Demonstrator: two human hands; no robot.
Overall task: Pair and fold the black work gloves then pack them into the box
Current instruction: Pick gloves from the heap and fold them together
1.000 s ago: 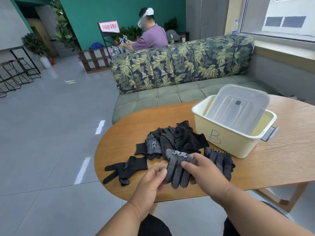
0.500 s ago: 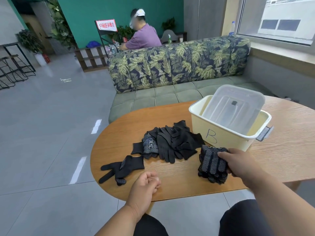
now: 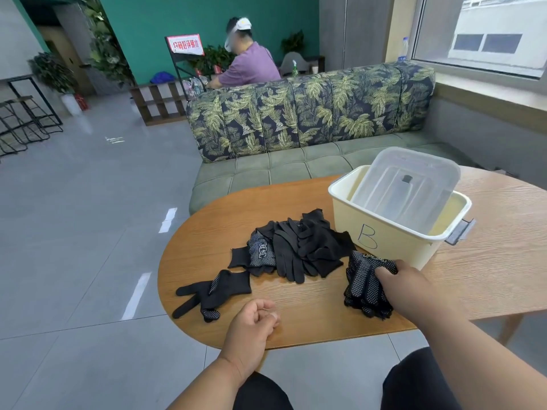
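A heap of black work gloves [image 3: 299,248] lies in the middle of the wooden table [image 3: 296,318]. One single black glove [image 3: 214,292] lies apart at the table's left front. My right hand [image 3: 405,287] rests on a stacked pair of dotted black gloves [image 3: 362,284] just in front of the cream box; whether its fingers curl round them is not clear. The cream box [image 3: 393,241], marked "B", stands at the right with a clear lid [image 3: 408,184] leaning inside it. My left hand [image 3: 254,327] sits at the table's front edge, fingers curled, holding nothing.
A green sofa [image 3: 296,167] with leaf-print cushions stands behind the table. A person in a purple shirt [image 3: 248,63] sits beyond it. Grey tiled floor spreads out to the left. A window ledge [image 3: 488,93] runs along the right wall.
My right hand carried a dotted glove from the table's front middle to the right and laid it on another glove by the box. My left hand let go and curled at the table's edge.
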